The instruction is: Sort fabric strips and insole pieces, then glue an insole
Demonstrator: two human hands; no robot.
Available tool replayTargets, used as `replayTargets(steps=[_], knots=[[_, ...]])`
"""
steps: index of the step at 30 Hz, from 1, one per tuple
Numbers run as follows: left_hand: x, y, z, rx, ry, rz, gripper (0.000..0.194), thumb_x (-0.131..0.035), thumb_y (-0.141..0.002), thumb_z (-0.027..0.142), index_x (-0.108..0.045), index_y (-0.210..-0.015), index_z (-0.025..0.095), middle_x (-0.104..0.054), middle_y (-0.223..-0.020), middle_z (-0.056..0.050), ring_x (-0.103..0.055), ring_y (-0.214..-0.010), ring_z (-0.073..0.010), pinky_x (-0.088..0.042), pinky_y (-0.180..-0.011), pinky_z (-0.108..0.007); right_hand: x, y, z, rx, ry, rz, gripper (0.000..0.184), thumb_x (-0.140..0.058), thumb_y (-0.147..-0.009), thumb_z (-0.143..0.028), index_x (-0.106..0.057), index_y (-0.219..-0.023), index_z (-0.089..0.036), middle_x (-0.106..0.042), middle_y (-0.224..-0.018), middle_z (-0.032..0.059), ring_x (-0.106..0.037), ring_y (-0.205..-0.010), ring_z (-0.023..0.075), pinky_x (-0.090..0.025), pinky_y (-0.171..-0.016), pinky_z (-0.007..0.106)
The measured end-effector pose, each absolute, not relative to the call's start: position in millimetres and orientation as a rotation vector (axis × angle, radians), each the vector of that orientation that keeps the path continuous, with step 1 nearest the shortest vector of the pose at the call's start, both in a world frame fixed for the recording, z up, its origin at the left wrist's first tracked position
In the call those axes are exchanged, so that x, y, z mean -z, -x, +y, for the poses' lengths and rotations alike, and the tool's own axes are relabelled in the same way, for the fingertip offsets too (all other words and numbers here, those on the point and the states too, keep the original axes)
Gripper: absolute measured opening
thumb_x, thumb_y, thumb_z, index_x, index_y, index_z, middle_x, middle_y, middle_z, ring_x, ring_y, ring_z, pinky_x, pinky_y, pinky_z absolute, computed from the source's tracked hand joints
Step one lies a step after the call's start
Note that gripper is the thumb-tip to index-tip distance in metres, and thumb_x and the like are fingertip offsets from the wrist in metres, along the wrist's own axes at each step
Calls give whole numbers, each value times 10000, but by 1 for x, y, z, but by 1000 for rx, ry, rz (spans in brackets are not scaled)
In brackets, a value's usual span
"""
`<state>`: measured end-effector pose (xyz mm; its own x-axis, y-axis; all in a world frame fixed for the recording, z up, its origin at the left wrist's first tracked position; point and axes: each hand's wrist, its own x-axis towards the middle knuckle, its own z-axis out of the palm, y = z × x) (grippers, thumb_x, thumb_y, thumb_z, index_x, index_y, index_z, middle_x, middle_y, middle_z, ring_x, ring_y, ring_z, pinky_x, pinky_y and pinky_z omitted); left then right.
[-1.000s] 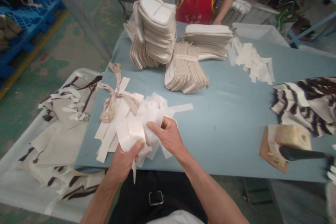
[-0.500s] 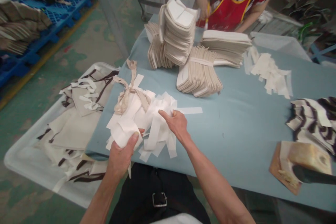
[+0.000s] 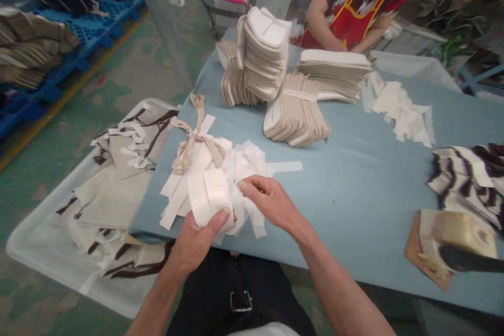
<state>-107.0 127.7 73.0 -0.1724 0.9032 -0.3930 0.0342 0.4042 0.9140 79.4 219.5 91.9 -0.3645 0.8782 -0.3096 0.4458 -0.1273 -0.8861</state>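
Note:
My left hand (image 3: 202,239) is closed on some wide white strips (image 3: 208,191), thumb on top, over the left end of the table. Close beside it, my right hand (image 3: 271,200) pinches with thumb and forefinger at the edge of a heap of thin translucent strips (image 3: 254,160). What lies between those fingertips I cannot make out. Under and behind my left hand spread more white strips (image 3: 173,210). A knotted beige cloth tie (image 3: 197,139) lies on top of them.
Bundled beige fabric pieces (image 3: 297,110) and a taller stack (image 3: 268,58) stand at the back of the blue table (image 3: 354,210). Right are a strip pile (image 3: 405,110), striped scraps (image 3: 468,184) and a tape dispenser-like block (image 3: 452,241). A white bin (image 3: 35,226) stands left; a person (image 3: 346,21) works opposite.
My left hand has moved right and lifted the white strips closer to my right hand. My right hand's fingers have gone from stretched to pinched. The person opposite has lowered their hands.

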Motion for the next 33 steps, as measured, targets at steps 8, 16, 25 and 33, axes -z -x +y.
replayTargets(steps=[8,16,25,33], knots=[[-79,100,134,-899,-897,1520,545,-825,-761,546,-767,-1135,154,-811,-1121,-115,-745,-1055,-341,-603,-979,-451,-84,-51,187,-1645,1307,-1236,435,-706,-803,-510,-449,-604,-222,-362,-579,-67,-306,-572,98,-242,-522,254],[-59,87,121,-890,-625,1605,540,-848,-694,627,-769,-916,142,-676,-622,-23,-532,-499,-147,-422,-428,-247,-69,-46,178,-1580,1424,-1062,395,-788,-735,-499,-552,-651,-193,-467,-651,-35,-372,-631,112,-319,-555,249],[-60,102,126,-910,-629,1605,565,-814,-741,644,-820,-962,125,-707,-702,-53,-467,-518,-120,-382,-432,-230,-62,-61,187,-1658,1307,-1068,419,-672,-852,-568,-646,-756,-161,-559,-644,-6,-427,-570,113,-338,-508,243],[-52,94,119,-896,-663,1464,554,-845,-736,646,-778,-961,143,-661,-665,-16,-494,-554,-118,-416,-458,-208,-58,-44,189,-1342,1566,-1025,411,-776,-784,-560,-693,-789,-157,-582,-703,-15,-461,-656,132,-403,-579,249]])
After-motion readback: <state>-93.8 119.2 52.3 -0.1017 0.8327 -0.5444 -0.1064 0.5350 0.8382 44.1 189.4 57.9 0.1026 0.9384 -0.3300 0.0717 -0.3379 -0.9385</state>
